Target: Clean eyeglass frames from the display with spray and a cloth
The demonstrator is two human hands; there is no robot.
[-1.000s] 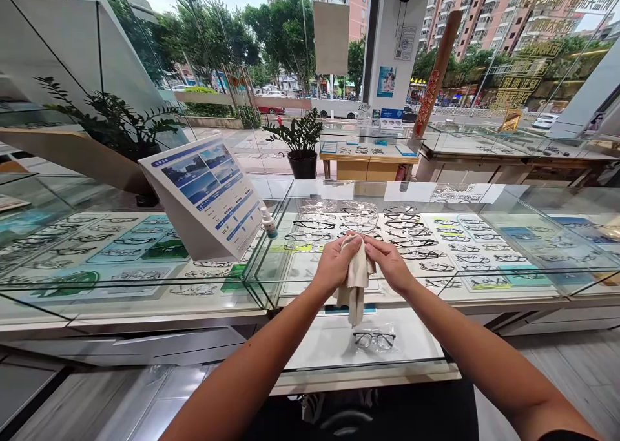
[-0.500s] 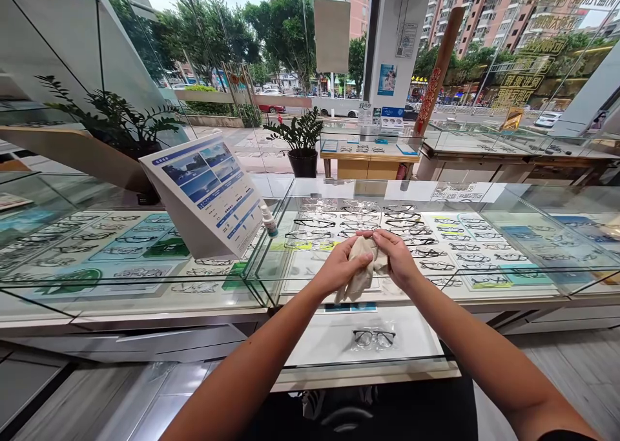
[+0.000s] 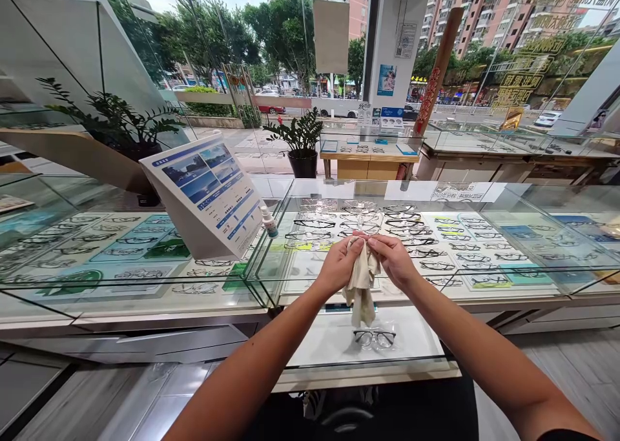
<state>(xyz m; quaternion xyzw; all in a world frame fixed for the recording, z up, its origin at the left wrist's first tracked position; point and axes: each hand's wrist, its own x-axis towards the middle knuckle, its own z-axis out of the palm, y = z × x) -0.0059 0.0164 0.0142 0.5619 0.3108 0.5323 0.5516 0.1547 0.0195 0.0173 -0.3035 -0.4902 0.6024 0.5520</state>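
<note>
My left hand (image 3: 340, 262) and my right hand (image 3: 393, 257) meet above the glass display case (image 3: 310, 294), fingertips almost touching. Between them hangs a beige cleaning cloth (image 3: 361, 286), bunched at the top and draping down. The left thumb and fingers pinch the cloth. My right fingers are also closed at its upper edge; whether anything else is inside the cloth is hidden. Below the hands, a pair of dark-rimmed glasses (image 3: 374, 339) lies in a clear plastic wrapper on the white pull-out drawer (image 3: 320, 347).
A small spray bottle (image 3: 268, 221) stands on the glass top beside a folded display card (image 3: 208, 199). Rows of eyeglass frames (image 3: 407, 223) lie inside the case. Further off are a potted plant (image 3: 303, 150) and another display counter (image 3: 371, 163).
The cloth, crumpled between my hands before, now hangs lower in a longer fold. My left hand has turned, and its fingers have drawn up to the cloth's top edge.
</note>
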